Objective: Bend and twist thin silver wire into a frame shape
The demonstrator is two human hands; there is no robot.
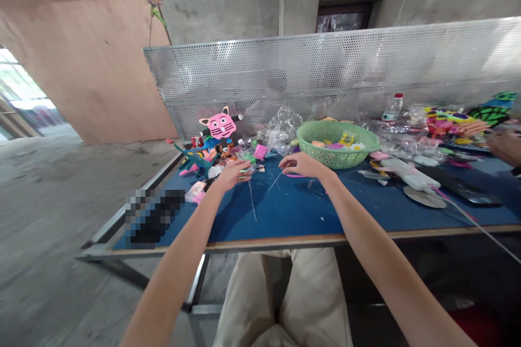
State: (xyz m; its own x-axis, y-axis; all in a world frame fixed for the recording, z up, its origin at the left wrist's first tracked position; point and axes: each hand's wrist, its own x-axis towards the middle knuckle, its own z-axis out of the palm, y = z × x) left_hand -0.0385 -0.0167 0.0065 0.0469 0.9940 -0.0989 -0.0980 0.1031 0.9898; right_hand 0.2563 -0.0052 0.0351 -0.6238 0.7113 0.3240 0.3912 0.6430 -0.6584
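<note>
My left hand point(235, 174) hovers over the left part of the blue table, fingers stretched out and a little apart. Close beside its fingertips lie small coloured pieces, among them a pink square piece point(260, 152). A thin wire point(253, 203) runs toward the table's front from under those fingers; whether they touch it, I cannot tell. My right hand point(300, 164) is in front of the green basket point(340, 158), its fingers loosely bent and pointing left, with nothing visible in them. Crossed thin wires point(275, 181) lie between the hands, and a pink strip point(296, 175) shows below the right one.
A pink cat-faced figure point(220, 126) stands in a pile of coloured craft pieces at the back left. Clear plastic bags point(283, 124) lie against the perforated metal panel point(260, 76). A glue gun point(411, 174) with a cord rests at right, near another person's hand point(504, 146).
</note>
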